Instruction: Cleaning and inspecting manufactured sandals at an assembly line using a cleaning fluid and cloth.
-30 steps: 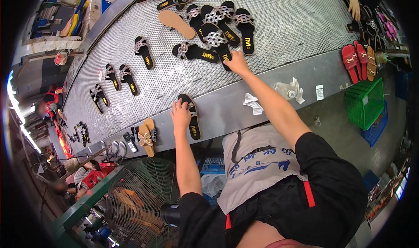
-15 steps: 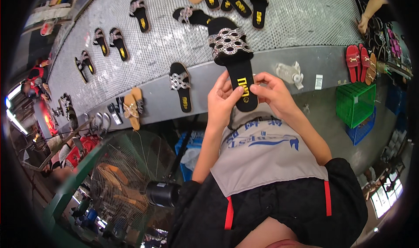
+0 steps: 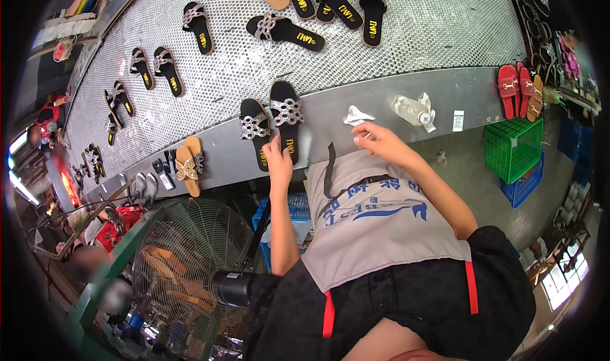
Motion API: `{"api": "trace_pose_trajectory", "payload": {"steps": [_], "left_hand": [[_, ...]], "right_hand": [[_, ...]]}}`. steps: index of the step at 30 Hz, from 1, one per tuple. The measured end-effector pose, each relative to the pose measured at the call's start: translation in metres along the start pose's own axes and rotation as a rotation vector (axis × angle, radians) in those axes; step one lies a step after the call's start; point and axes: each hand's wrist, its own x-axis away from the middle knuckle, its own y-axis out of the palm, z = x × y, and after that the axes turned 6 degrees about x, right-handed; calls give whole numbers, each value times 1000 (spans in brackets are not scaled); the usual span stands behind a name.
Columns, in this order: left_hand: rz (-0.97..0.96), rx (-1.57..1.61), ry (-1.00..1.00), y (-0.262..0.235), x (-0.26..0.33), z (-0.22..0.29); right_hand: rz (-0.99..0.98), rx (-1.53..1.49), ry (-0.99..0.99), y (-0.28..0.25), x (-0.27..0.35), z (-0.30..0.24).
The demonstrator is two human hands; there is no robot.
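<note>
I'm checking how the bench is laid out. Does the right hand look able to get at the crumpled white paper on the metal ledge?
Probably yes: the right hand hovers just below the crumpled white paper on the metal ledge, with nothing between them.

This is a footwear workshop or small factory line. A wide perforated metal belt curves across the top of the frame, carrying many black sandals with woven straps, spaced out in pairs. Red sandals lie at the upper right, above green and blue crates on a bare concrete floor. A caged fan stands at the lower left. The dim clutter at the far left may be more stock.
</note>
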Motion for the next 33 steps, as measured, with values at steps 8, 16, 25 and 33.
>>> {"api": "trace_pose_trajectory", "payload": {"steps": [8, 16, 25, 33], "left_hand": [[167, -147, 175, 4, 17, 30], [-70, 10, 120, -1, 33, 68], [-94, 684, -190, -5, -5, 97], [163, 1119, -268, 11, -23, 144]], "right_hand": [[451, 545, -235, -33, -155, 23], [685, 1071, -255, -42, -281, -52], [510, 548, -180, -18, -140, -56], [-138, 488, -297, 38, -14, -54]]}}
